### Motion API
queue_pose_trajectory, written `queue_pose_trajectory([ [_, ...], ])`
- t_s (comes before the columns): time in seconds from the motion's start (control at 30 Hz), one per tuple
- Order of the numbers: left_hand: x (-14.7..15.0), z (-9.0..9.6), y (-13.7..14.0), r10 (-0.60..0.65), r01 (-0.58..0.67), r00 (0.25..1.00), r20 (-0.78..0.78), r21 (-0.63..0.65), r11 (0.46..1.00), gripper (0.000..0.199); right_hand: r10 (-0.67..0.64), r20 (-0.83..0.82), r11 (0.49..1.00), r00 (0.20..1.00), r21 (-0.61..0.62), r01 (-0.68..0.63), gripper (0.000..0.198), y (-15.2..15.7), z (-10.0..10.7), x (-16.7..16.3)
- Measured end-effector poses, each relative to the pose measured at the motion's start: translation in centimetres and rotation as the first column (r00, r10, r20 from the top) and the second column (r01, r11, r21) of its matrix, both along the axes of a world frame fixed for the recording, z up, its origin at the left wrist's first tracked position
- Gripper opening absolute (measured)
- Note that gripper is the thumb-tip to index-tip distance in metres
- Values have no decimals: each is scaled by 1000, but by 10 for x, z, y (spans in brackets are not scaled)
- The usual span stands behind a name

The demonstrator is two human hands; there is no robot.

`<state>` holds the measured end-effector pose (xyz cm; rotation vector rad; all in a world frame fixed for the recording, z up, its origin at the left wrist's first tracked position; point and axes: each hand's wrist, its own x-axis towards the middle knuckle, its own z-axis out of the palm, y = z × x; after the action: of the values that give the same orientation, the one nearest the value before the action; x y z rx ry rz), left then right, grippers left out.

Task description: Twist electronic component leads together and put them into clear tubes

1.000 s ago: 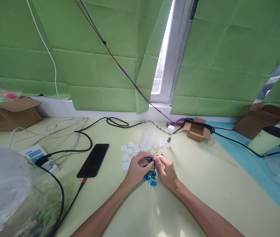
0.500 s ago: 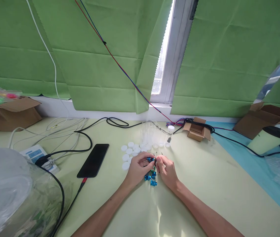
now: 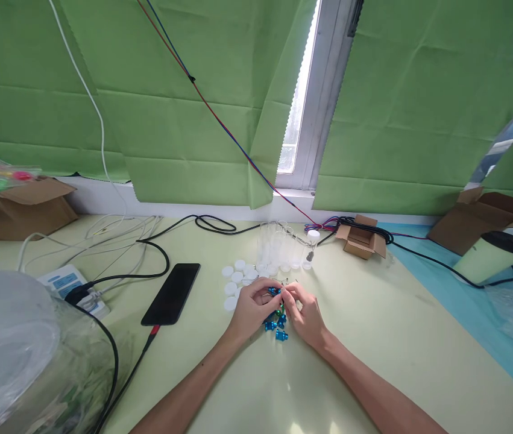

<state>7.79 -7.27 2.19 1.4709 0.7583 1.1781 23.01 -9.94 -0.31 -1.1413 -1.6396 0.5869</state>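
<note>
My left hand (image 3: pixel 252 306) is closed, its fingertips pinching around a small shiny blue metal part (image 3: pixel 274 291). Close against it, my right hand (image 3: pixel 305 312) has thumb and forefinger pressed together; what they hold is too small to make out. Below the fingers more blue metal parts lie on the table, one blue part (image 3: pixel 282 335) nearest to me. A small green part (image 3: pixel 278 313) shows between the hands, partly hidden. Thin metal pieces stick out just beyond the fingertips. Several white round caps (image 3: pixel 230 289) lie left of my left hand.
Clear plastic vials (image 3: pixel 275 247) stand behind the hands, beside a capped vial (image 3: pixel 313 244). A small open carton (image 3: pixel 361 238) stands back right. A black phone (image 3: pixel 171 294) on a cable lies left, near a power strip (image 3: pixel 75 289) and a large clear plastic container (image 3: pixel 34 355).
My right hand has shifted slightly left, its fingertips now closer to the left hand's. My left hand and the loose blue parts look nearly unchanged.
</note>
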Motion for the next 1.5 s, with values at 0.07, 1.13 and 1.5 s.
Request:
queue_pose_trajectory([
  [0.07, 0, 0, 0, -17, 17, 1000, -4, -1, 1000, 14, -10, 20, 1000, 1000, 5, 10, 32, 1, -1, 1],
  [1.13, 1, 2, 1, 19, -16, 998, 53, -48, 999, 16, 17, -69, 1000, 997, -24, -19, 22, -1, -1, -2],
  [1.5, 0, -1, -1, -59, 59, 998, 9, 12, 998, 13, -32, -6, 999, 999, -7, 32, 40, 2, -5, 1],
])
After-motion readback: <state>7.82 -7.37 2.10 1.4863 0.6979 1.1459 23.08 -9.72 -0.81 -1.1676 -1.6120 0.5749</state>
